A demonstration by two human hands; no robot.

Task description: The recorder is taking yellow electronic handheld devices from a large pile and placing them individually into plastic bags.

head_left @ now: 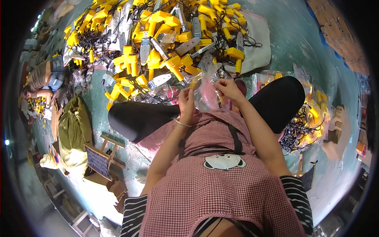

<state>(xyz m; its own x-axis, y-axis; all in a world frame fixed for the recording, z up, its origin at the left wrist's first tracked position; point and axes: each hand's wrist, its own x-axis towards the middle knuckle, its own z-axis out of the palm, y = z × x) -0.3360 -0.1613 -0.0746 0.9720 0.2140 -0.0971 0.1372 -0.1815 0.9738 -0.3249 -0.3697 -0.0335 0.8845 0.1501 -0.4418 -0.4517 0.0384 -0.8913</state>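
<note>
Between my knees, a clear plastic bag (208,94) with a pinkish tint hangs between my two hands. My left hand (186,106) is closed at the bag's left side, thumb and fingers pinched near its edge. Opposite it, my right hand (229,91) pinches the bag's upper right part with bent fingers. A bit of yellow shows by the left fingertips; whether it is inside the bag I cannot tell. Just beyond lies a big heap of yellow tools (158,19) with flat grey metal blades and black cords. One blade (159,81) points close to my left hand.
Bagged yellow tools with black cords (310,118) lie right of my knee. Stacked cardboard (335,35) stands far right. On the left are a green sack (74,132), a low wooden seat (98,161) and a person (49,77) bent over more yellow parts.
</note>
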